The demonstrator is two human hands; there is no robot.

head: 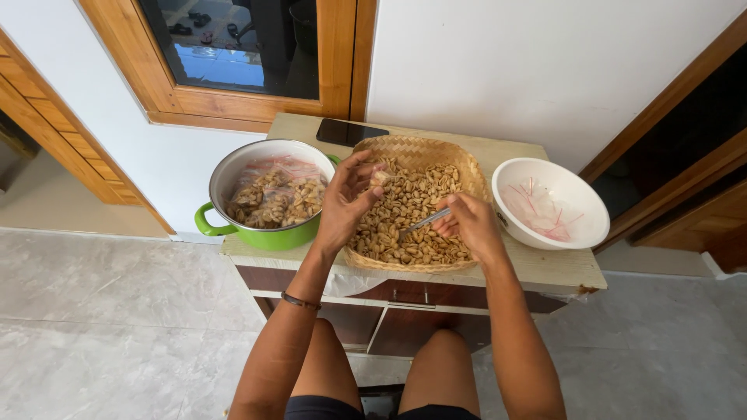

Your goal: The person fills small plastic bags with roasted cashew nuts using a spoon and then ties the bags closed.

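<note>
I sit in front of a small wooden table (545,268), and the woven basket (459,159) in its middle is full of peanuts (412,214). My left hand (346,202) is raised over the left edge of the basket, and its fingers are curled and pinching a small packet of peanuts (380,179) at the tips, just above the loose peanuts. My right hand (467,225) is over the right part of the basket, low and near its front rim, closed around the handle of a metal spoon (424,222); the spoon points to the left, toward my left hand, and its far end lies on the peanuts. The two hands are near one another but apart, with the peanuts between and under them. To the left of the basket, touching its side or just beside it, stands a green pot (264,237) that holds clear bags filled with peanuts (276,194). To the right of the basket stands a white bowl (576,194) with empty clear bags with red strips (537,210) inside. Behind the basket, at the back edge of the table, lies a black phone (350,132). On my left wrist I wear a thin bracelet (302,301).
</note>
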